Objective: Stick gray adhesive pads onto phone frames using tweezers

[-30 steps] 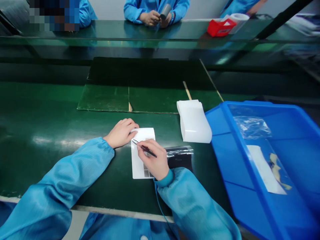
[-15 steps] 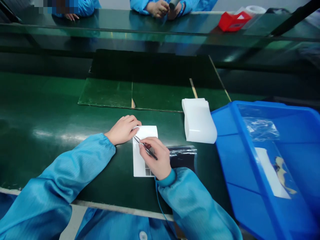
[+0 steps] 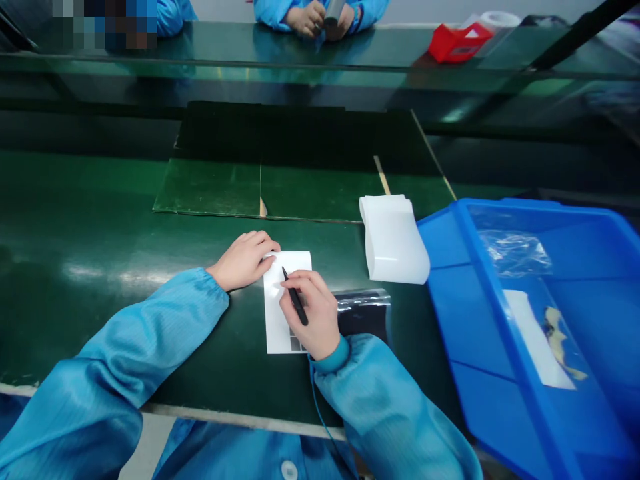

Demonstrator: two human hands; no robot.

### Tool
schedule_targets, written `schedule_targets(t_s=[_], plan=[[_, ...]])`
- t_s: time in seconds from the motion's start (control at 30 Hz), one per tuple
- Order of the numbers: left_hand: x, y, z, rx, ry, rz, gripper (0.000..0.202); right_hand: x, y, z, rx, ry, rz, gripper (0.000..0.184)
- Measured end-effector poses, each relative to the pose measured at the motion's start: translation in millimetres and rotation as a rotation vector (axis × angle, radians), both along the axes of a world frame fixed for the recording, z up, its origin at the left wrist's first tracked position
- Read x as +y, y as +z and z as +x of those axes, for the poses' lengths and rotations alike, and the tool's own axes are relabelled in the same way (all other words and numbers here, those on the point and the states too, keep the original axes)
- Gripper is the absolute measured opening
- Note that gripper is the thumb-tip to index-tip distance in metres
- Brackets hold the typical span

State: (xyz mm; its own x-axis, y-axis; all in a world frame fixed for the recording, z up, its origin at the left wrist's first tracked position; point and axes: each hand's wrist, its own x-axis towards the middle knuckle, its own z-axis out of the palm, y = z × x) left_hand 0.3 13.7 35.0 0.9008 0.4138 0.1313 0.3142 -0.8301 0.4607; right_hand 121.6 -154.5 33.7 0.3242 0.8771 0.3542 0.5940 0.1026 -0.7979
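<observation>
A white sheet (image 3: 276, 320) with small grey squares in its lower right lies on the green table in front of me. My left hand (image 3: 245, 260) is at its upper left corner, thumb and fingers holding that corner. Over the sheet, my right hand (image 3: 315, 313) grips black tweezers (image 3: 296, 298) between thumb and fingers, their tips pointing up and away from me. Whether the tips hold anything is too small to tell. The right hand hides part of the grey squares. Beside it, a dark piece in clear film (image 3: 363, 317) lies partly under my right sleeve.
A curled stack of white sheets (image 3: 395, 240) lies to the right. Next to it stands a blue bin (image 3: 450, 280) with clear bags and a white strip inside. A green board (image 3: 310, 190) lies ahead. Across the bench are co-workers' blue sleeves and a red holder (image 3: 457, 43).
My right hand has turned the tweezers more upright, and their tips have moved away from my left thumb. The left hand stays at the sheet's corner. The view has shifted slightly.
</observation>
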Motion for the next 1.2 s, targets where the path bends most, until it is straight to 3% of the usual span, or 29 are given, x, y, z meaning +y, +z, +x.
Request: schedule_targets(t_s=[0.43, 0.73, 0.93, 1.2], plan=[[1, 0.2, 1, 0.004, 0.0, 0.003, 0.02, 3, 1.5, 0, 0.069, 0.006, -0.014, 0.016], [0, 1.1, 1, 0.003, -0.002, 0.002, 0.019, 0, 6.8, 0, 0.095, 0.166, -0.069, 0.015], [1, -1.1, 1, -0.001, -0.019, 0.007, 0.02, 0, 6.1, 1, 0.096, 0.073, -0.056, 0.012], [0, -0.8, 1, 0.001, -0.006, -0.001, 0.02, -4, 9.5, 7, 0.095, 0.076, -0.114, 0.009]])
